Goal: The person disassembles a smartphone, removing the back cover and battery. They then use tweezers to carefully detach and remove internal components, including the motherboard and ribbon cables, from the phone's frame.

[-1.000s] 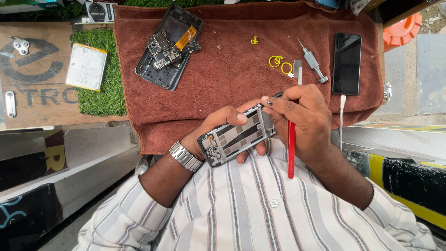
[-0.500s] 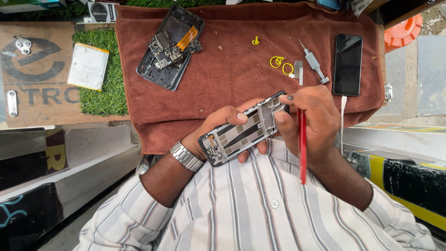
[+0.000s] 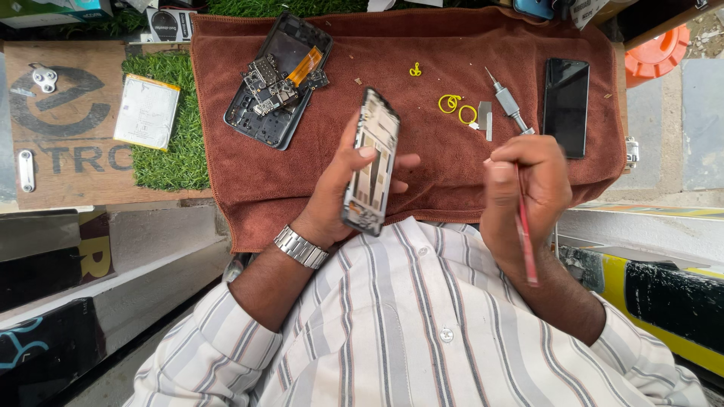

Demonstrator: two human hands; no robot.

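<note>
My left hand point(image 3: 343, 188) is raised, palm turned toward me, fingers curled around the phone frame point(image 3: 371, 162), thumb pressing its face. My right hand point(image 3: 524, 185) is a closed fist pinching the red tool point(image 3: 526, 241), wrist bent, clear of the left fingers.

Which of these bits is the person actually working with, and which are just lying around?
In hand:
- phone frame, in left hand
- red tool, in right hand

Lying about:
- opened phone
- black phone
- screwdriver
- yellow rings
- battery
- brown towel
</note>
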